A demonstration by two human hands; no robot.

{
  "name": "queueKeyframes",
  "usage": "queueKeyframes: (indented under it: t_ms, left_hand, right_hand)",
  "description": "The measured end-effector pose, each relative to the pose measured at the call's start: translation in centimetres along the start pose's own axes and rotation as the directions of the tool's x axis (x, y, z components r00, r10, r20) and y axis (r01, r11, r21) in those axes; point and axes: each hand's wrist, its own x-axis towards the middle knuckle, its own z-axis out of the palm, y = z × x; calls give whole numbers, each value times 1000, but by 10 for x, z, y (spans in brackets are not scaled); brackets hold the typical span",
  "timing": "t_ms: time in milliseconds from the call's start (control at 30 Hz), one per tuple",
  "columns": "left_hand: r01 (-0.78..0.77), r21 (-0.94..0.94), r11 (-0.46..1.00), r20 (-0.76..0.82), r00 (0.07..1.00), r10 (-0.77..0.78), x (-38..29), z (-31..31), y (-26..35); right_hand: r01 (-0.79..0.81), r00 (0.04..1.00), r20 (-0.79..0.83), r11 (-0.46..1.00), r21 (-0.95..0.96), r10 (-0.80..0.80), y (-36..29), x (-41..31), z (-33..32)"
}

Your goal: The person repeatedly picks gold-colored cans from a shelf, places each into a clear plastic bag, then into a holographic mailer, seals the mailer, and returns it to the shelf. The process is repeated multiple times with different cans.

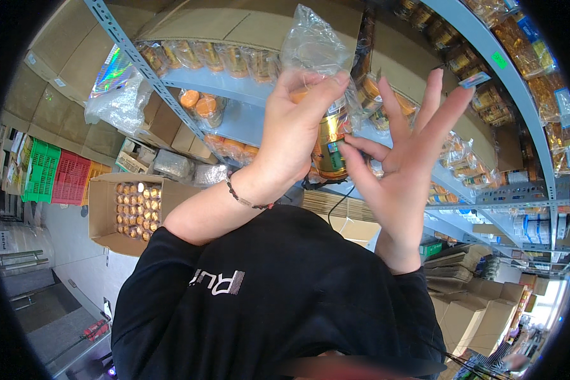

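Observation:
My left hand (297,118), wearing a dark beaded bracelet, grips the upper part of a gold jar (331,128) with an orange lid. A clear plastic bag (313,42) covers the jar and bunches above that hand. At the jar's side, the thumb and forefinger of my right hand (344,142) pinch at the edge of a small shiny sticker (333,147); its other fingers are spread. Another small sticker (475,80) clings to one of those fingertips, and a thin one (379,73) shows edge-on at another. The jar's far side is hidden.
Grey metal shelves (247,97) hold bagged orange-lidded jars (206,105) and cardboard boxes. An open carton (171,199) of wrapped jars stands at left, near plastic crates (69,173). Flattened cardboard (339,204) lies beyond my torso. Large cartons (460,313) and part of a person (496,361) are at lower right.

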Motion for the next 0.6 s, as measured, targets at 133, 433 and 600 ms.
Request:
queueKeyframes:
  t_ms: [133,433,600]
  left_hand:
    - [-3,-2,1000,30,1000,3,-4,0,-2]
    - [399,-334,854,437,868,-235,10,-21,18]
    - [451,-683,574,506,860,-74,78,-2,49]
  right_hand:
    - [81,997,14,953,-292,-81,12,-4,1]
    - [-233,957,-43,845,482,288,42,0,-27]
    - [-74,938,-237,814,576,253,30,-15,-41]
